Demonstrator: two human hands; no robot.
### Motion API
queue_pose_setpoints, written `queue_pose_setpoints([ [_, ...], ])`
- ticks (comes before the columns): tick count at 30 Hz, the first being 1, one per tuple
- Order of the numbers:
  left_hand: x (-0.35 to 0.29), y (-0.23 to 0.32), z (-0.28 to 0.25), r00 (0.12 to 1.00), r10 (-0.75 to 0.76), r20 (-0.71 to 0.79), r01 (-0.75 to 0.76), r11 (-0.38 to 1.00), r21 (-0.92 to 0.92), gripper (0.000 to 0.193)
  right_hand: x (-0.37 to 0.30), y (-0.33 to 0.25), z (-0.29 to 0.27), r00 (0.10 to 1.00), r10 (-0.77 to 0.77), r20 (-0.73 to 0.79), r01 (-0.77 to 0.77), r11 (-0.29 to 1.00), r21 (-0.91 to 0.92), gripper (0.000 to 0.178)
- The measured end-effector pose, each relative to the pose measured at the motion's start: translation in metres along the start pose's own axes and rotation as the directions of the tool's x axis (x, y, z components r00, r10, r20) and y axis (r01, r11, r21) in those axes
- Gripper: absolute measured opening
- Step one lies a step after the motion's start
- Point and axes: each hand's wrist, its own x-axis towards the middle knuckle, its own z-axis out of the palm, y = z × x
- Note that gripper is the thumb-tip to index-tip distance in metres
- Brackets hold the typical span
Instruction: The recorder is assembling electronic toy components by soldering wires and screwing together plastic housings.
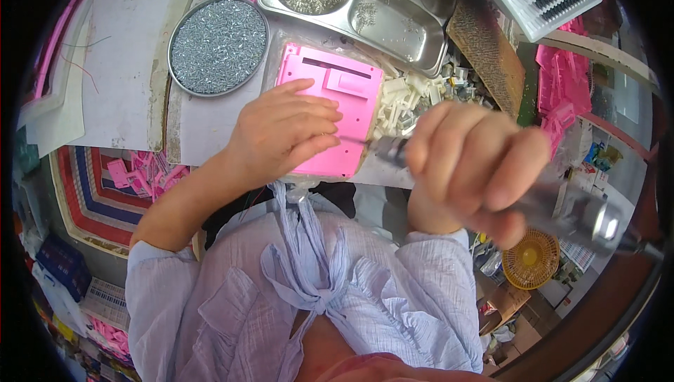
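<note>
A flat pink plastic casing (354,126), with a slot and a raised block, lies on the table in front of me. My left hand (281,129) rests over its left half, fingers stretched out and lying on it. My right hand (470,164) is wrapped round a power screwdriver (576,215) with a dark grey and silver body, held tilted. Its thin bit points left onto the casing, close to my left fingertips. Motion blurs the right hand a little, and whether a screw sits under the bit is too small to tell.
A round tray (219,45) heaped with small grey metal pins stands at the far left. A steel compartment tray (400,31) holds small metal parts. White plastic pieces (400,101) lie right of the casing, near a brown board (484,52). A yellow basket (530,259) sits lower right.
</note>
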Motion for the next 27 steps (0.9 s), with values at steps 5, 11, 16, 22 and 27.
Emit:
queue_pose_setpoints([
  [5,-0.007,0.009,-0.002,1.000,-0.003,-0.009,0.003,1.000,0.026,0.016,-0.007,0.009,0.017,1.000,-0.022,-0.010,0.023,0.995,0.095,0.027],
  [11,-0.014,0.004,-0.022,0.994,0.046,-0.103,-0.035,0.994,0.101,0.018,0.014,0.024,0.030,0.998,0.057,-0.022,-0.056,0.997,0.059,0.027],
  [16,-0.009,-0.017,-0.052,0.982,-0.015,-0.187,0.070,0.954,0.292,0.021,0.030,0.038,0.034,0.987,0.085,-0.138,-0.096,0.993,-0.075,0.019],
  [22,-0.016,-0.057,-0.095,0.956,-0.175,-0.234,0.289,0.688,0.665,0.015,0.044,0.085,0.000,0.985,0.060,-0.160,-0.084,0.986,-0.145,0.015],
  [27,-0.019,-0.067,-0.091,0.943,-0.168,-0.286,0.309,0.761,0.571,0.012,0.046,0.100,0.000,0.981,0.048,-0.189,-0.078,0.985,-0.156,0.012],
])
